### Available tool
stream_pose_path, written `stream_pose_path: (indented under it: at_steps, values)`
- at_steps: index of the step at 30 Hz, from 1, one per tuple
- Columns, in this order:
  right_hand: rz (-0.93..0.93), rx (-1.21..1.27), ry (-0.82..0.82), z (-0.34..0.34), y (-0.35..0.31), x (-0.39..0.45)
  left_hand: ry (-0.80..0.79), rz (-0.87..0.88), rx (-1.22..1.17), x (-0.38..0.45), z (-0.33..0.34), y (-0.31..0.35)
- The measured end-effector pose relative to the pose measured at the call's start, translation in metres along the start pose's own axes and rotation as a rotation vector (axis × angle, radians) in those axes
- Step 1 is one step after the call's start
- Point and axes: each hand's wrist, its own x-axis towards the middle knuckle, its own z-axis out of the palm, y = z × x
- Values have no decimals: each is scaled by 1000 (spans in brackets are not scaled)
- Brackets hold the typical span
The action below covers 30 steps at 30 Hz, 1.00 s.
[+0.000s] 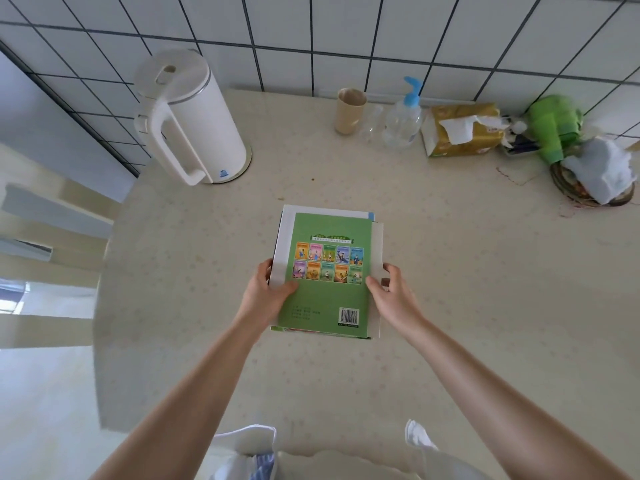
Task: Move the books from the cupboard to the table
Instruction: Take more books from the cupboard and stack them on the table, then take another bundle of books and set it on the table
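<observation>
Two bare hands hold one small stack of books (327, 271) over the middle of the pale speckled tabletop (450, 271): the left hand (265, 294) grips the stack's left edge, thumb lying on the green cover and fingers curled round the side, and the right hand (389, 291) grips the right edge the same way, thumb on top and fingers wrapped round the white margin. The top book is a green paperback lying back cover up, with ten small cover pictures in two rows of five and one barcode near its lower right corner; white and blue edges of further books stick out beneath it — how many lie under it cannot be told. Whether the stack rests on the tabletop or hangs just above it is not clear. Further out, to the left by the tiled wall, stands one white plastic electric kettle (188, 116) on its round base. Along the back edge, left to right, stand one beige paper cup (349, 110), one clear pump bottle with a blue nozzle (405, 116) and one yellow pack of tissues (462, 128) with a sheet pulled out. In the far right corner lie one green plastic object (554, 126) and one crumpled white cloth (602, 169) on a round woven mat — the small things between them are too muddled to count.
</observation>
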Motion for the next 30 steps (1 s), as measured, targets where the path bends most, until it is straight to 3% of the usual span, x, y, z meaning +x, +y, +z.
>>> stream_pose_path:
  at_steps: [4,7,10,15,22,26,30]
  values:
    - [-98,-137,15,-13,8,-20,47,-16,15,-13,1,-9]
    - [-206,-207,-2,-19,11,-43,164,70,168,-30,8,-13]
    - [-280,-220,11,-24,15,-66,285,289,353,-52,17,-15]
    - [-290,-195,70,-23,44,-92,309,701,440,-76,36,-13]
    - [-116,-212,232,-10,92,-144,-51,961,476,-92,71,-19]
    - [69,-148,396,6,119,-191,-285,1033,488,-92,88,-33]
    - [210,-111,456,25,143,-242,-539,1004,598,-108,105,-49]
